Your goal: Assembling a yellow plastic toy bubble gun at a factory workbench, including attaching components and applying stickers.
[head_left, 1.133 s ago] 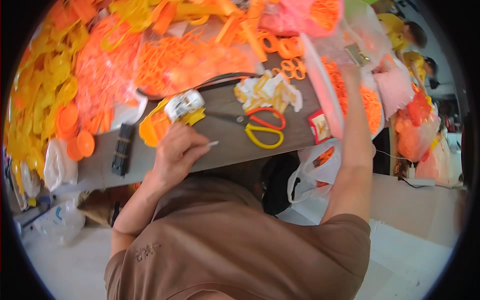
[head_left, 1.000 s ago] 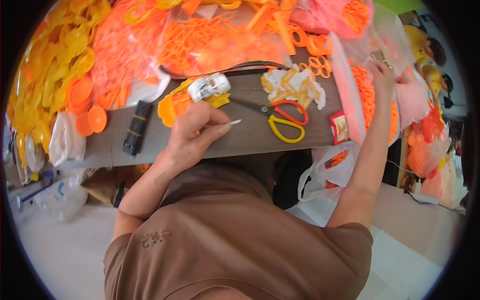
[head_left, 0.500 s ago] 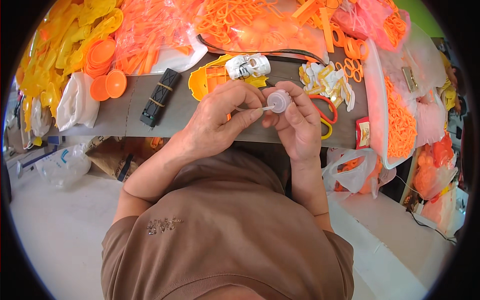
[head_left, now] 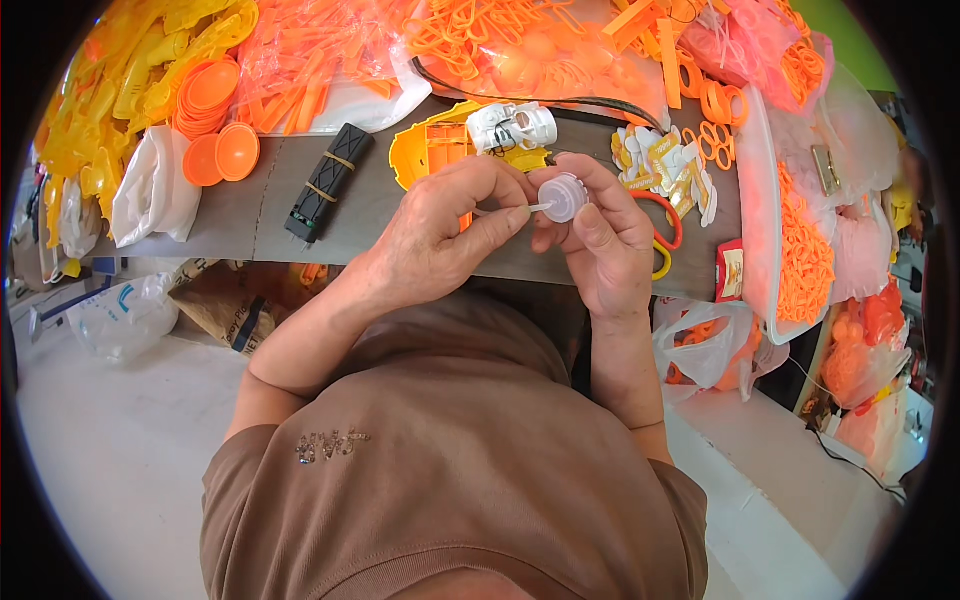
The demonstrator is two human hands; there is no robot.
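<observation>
In front of my chest, over the near edge of the table, my right hand [head_left: 612,250] holds a small round pale plastic part [head_left: 562,200] by its sides. The part is translucent, with a raised centre facing left. My left hand [head_left: 445,230] pinches a thin white tube-like piece [head_left: 541,207], whose end touches the part's centre. How deep it sits, I cannot tell. Behind the hands lie a yellow and orange plastic shell [head_left: 420,150] and a white cylindrical housing [head_left: 512,127] with openings and thin dark wires. Scissors with red and yellow handles [head_left: 668,222] lie partly hidden beside my right hand.
A black box-shaped part [head_left: 330,182] with bands lies at the left, near orange round cups [head_left: 238,150] and a white bag [head_left: 155,190]. Yellow and orange plastic parts [head_left: 310,60] pile up behind. White and gold pieces [head_left: 665,165] and a bin rim [head_left: 760,200] are at the right.
The whole view has shifted slightly, with the table's things sitting a little further right. Both hands keep their grips, and the round part's face is turned a little more into view.
</observation>
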